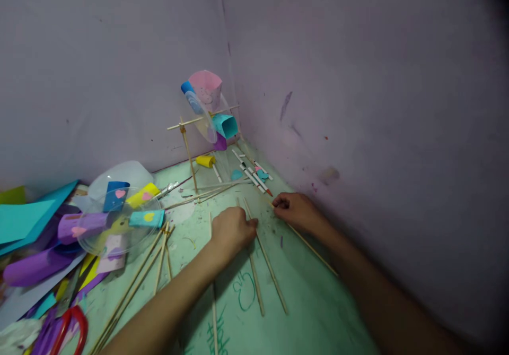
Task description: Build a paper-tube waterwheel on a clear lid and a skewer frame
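Note:
My left hand [234, 232] is closed low over the green tabletop, its thumb against a thin wooden stick [270, 267]. Another wooden stick [256, 286] passes beneath this hand, and a third one [214, 312] runs under the wrist. How the curled fingers grip is partly hidden. Close to the wall, my right hand [296, 211] pinches the upper end of a wooden stick [314, 251] that slants toward me. Behind both hands stands a stick frame [189, 153] bearing a clear disc with coloured paper cups, among them a pink cup [207, 89] and a teal cup [226, 126].
Left lie a clear plastic disc [127, 243] with paper tubes, tied sticks [133, 286], red-handled scissors [71, 326] and coloured paper [27, 219]. Several white markers [256, 177] lie before the corner. Purple walls [358, 105] bound the green table [302, 302] behind and on the right.

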The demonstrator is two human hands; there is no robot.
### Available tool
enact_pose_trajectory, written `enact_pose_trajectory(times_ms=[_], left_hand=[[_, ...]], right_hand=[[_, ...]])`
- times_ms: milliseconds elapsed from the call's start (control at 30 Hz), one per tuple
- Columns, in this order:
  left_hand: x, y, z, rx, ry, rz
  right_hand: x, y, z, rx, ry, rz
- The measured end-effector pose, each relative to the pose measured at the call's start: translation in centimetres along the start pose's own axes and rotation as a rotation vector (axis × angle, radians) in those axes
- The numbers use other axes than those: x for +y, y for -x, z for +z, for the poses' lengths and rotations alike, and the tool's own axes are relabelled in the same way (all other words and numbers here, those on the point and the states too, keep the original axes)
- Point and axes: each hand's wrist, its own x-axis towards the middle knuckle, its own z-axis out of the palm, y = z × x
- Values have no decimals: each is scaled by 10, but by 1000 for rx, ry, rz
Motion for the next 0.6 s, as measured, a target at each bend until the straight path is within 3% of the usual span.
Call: enact_pose_trajectory(times_ms=[100, 233, 600], left_hand=[[10, 15, 7, 22, -5, -11], [11, 18, 8, 15, -15, -39], [-50, 25, -12, -43, -157, 18]], right_hand=[[-2, 0, 7, -16, 21, -49], [-6, 3, 14, -24, 38, -69], [-11, 11, 16, -40, 31, -81]])
